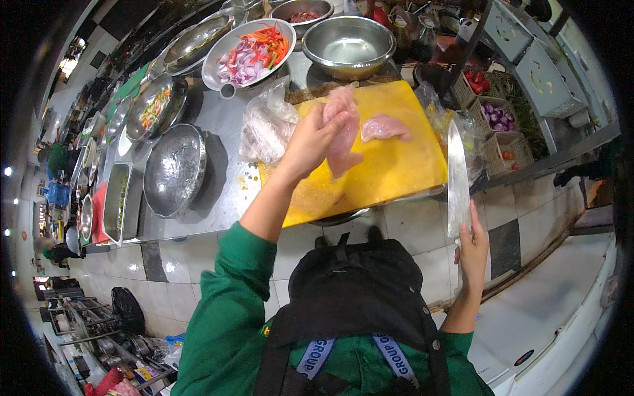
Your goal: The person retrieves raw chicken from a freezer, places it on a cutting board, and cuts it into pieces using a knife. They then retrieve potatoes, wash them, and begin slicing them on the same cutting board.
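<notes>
My left hand (317,136) grips a piece of raw pale pink meat (342,133), which hangs over a yellow cutting board (391,173). A second raw piece (385,127) lies on the board to the right of it. My right hand (471,242) holds a large kitchen knife (458,178) by the handle, off the board's right side, with the blade pointing away from me. Beside the board's left edge, a clear plastic bag (267,128) with pale contents rests on the steel table (213,198).
Behind the board stand an empty steel bowl (349,47) and a bowl of sliced onions and red and orange strips (249,55). Metal pans (175,171) and a rectangular steel container (119,203) are at left. Vegetable baskets (507,153) stand at right. A person (58,250) is far left.
</notes>
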{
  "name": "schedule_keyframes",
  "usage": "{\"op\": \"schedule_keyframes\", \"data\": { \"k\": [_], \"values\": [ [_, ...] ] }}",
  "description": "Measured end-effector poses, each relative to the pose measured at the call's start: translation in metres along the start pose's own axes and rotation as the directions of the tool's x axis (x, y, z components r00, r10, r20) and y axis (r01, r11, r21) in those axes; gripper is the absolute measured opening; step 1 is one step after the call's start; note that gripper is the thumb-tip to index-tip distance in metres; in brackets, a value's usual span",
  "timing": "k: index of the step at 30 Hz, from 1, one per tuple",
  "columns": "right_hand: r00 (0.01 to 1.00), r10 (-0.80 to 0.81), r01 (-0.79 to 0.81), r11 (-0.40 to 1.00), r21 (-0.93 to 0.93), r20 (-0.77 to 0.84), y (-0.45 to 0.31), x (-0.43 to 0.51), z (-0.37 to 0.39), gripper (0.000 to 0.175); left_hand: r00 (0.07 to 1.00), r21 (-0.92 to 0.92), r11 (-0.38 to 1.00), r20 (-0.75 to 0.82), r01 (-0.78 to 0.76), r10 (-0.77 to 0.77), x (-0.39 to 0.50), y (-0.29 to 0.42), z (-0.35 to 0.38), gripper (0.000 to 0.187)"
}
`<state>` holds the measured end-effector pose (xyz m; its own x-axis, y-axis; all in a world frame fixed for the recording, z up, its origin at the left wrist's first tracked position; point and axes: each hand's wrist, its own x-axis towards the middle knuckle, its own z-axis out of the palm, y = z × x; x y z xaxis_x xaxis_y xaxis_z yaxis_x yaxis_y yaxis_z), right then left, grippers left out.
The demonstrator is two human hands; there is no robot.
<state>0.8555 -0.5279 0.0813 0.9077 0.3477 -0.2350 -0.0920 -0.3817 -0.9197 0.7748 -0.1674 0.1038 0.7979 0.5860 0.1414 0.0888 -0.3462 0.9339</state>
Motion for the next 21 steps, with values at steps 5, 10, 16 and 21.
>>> {"op": "schedule_keyframes", "data": {
  "k": [5,10,16,21],
  "values": [
    [0.989,-0.060,0.075,0.991,-0.109,0.137,-0.006,0.004,0.022,0.047,0.928,-0.294,0.900,-0.090,0.322,-0.362,-0.051,-0.039,0.021,0.052],
    [0.899,-0.257,0.376,0.867,-0.326,0.355,-0.006,-0.002,0.061,0.044,0.956,0.581,0.812,-0.265,0.054,0.126,-0.076,-0.083,0.011,0.051],
    [0.879,-0.224,0.435,0.742,-0.511,0.422,-0.009,-0.008,0.086,0.045,0.972,0.408,0.887,0.010,-0.218,0.235,-0.062,-0.087,0.009,0.012],
    [0.883,-0.196,0.410,0.765,-0.497,0.426,-0.001,-0.001,0.120,0.046,0.998,0.420,0.907,-0.028,-0.039,0.056,-0.057,-0.086,0.003,0.011]
  ]
}}
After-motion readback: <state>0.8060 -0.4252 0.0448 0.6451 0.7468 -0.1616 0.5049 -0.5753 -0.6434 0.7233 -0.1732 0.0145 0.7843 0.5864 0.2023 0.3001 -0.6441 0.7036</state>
